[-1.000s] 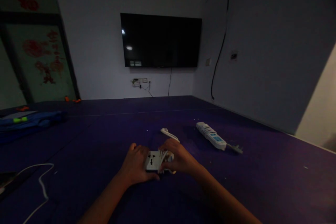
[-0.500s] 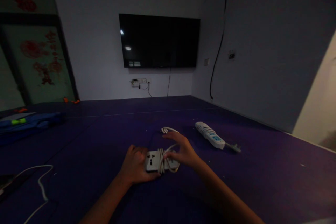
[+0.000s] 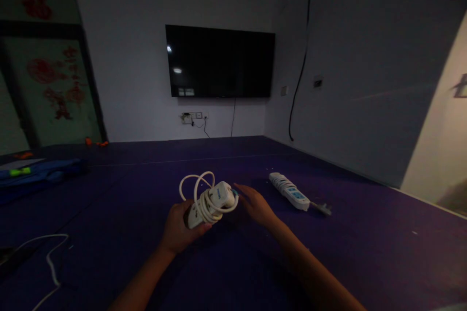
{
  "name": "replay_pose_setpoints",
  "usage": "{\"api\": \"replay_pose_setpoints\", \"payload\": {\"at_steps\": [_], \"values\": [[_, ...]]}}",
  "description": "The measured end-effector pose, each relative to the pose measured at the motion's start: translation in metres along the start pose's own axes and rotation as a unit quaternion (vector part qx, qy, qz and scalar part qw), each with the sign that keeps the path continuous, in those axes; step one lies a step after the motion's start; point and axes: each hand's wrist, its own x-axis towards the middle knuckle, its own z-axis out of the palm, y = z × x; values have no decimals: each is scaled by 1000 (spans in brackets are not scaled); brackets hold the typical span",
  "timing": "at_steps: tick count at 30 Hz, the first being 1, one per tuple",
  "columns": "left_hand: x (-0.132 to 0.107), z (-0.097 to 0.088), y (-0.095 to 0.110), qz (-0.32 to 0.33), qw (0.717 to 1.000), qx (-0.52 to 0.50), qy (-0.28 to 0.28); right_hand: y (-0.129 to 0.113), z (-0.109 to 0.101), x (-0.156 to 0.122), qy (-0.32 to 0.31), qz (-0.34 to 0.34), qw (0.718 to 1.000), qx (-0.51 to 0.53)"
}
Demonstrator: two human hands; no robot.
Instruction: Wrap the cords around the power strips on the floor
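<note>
My left hand (image 3: 179, 228) is closed around the near end of a white power strip (image 3: 196, 216), lifted and tilted up to the right. Its white cord (image 3: 207, 206) is wound several times about the middle, and loose loops stand out above and past the far end. My right hand (image 3: 255, 205) is just right of that far end, fingers stretched out and grasping nothing visible; whether a fingertip touches the strip is hard to tell. A second white power strip (image 3: 290, 191) with blue socket faces and a wrapped cord lies farther right, its plug (image 3: 322, 209) at the near end.
Everything rests on a broad purple surface (image 3: 233, 272). Blue cloth (image 3: 54, 170) lies at the far left. Nearer on the left runs a loose white cable (image 3: 51, 262). On the back wall hangs a television (image 3: 221, 62); a black cable (image 3: 302, 68) dangles down the right wall.
My left hand has raised and tilted the power strip, which lay flatter before. My right hand has come off the wound cord to the strip's right end. The cord loops have shifted left.
</note>
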Motion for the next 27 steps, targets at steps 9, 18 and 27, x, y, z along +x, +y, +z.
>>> {"api": "replay_pose_setpoints", "payload": {"at_steps": [9,18,27], "values": [[-11,12,5,100,993,62,-9,-18,9,-1,0,-83,996,15],[-20,24,32,152,985,-12,-79,-30,14,-1,33,58,996,55],[-29,32,36,114,989,-87,-35,-28,12,-2,-8,194,966,-169]]}}
